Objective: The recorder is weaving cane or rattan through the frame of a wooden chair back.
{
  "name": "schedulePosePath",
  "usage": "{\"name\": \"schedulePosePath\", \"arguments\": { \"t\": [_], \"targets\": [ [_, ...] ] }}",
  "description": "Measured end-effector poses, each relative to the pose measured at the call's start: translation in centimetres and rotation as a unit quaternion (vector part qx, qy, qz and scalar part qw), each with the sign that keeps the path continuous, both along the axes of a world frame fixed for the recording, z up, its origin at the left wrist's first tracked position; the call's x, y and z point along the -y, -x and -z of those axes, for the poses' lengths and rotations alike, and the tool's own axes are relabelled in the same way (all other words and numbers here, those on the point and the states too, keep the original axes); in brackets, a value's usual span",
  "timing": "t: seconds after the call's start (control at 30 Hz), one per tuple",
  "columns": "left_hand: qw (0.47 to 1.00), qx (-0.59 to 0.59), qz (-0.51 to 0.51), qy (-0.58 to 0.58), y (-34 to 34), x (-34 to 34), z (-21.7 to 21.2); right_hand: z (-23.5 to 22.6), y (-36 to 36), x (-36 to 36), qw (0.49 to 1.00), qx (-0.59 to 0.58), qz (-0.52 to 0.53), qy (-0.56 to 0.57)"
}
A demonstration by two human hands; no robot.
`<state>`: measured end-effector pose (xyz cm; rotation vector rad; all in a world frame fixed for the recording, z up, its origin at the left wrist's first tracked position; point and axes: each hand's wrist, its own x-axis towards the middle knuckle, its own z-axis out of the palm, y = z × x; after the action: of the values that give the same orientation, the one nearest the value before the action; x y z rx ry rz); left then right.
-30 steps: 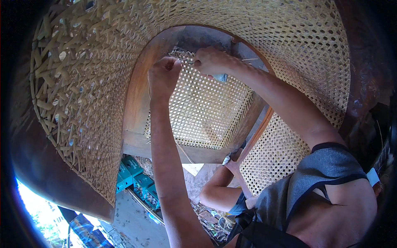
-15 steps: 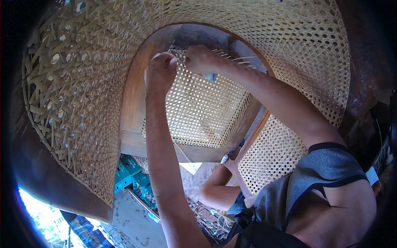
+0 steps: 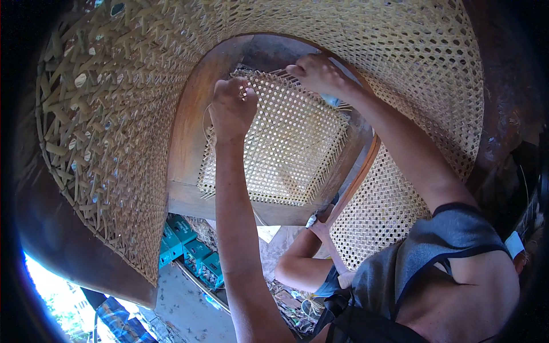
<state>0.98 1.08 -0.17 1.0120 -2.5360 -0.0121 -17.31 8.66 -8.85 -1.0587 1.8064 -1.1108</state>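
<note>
A woven cane panel (image 3: 286, 143) with an open hole pattern lies within a wooden seat frame (image 3: 191, 126). Over the panel's left side, my left hand (image 3: 234, 108) is closed, its fingers curled together. A thin cane strand (image 3: 206, 117) loops out beside that hand and seems to be gripped in it. My right hand (image 3: 317, 74) hovers at the panel's far edge, fingers bent and pinched among the loose cane ends (image 3: 279, 72); what they hold is too small to make out. A light blue object (image 3: 331, 100), partly hidden, shows under my right wrist.
Curved cane webbing (image 3: 108, 131) of the chair's tall back wraps around the left and far sides. Another cane panel (image 3: 372, 211) stands at the right. Teal boxes (image 3: 197, 254) sit on the floor at lower left. Another person's bent arm (image 3: 303, 266) is near the frame's front.
My right hand has moved away to the right along the panel's far edge. My left hand has shifted slightly right and nearer, so the two hands are farther apart.
</note>
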Motion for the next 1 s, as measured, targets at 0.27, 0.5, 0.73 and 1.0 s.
{"name": "schedulePosePath", "arguments": {
  "t": [0.27,0.5,0.73,1.0],
  "targets": [
    [0.890,-0.196,-0.048,-0.409,3.2,-1.7,2.6,-4.1,-0.4,-2.9,0.989,-0.122,-0.001,0.089],
    [0.921,-0.189,-0.094,-0.326,1.5,0.1,0.6,-2.4,-1.5,1.4,0.976,-0.158,-0.146,0.035],
    [0.954,-0.162,-0.088,-0.238,1.1,1.0,1.9,-3.8,-2.4,3.0,0.972,-0.176,-0.156,0.019],
    [0.949,-0.101,-0.052,-0.296,1.4,1.7,0.8,-2.5,-2.5,3.2,0.983,-0.130,-0.127,0.033]
  ]
}}
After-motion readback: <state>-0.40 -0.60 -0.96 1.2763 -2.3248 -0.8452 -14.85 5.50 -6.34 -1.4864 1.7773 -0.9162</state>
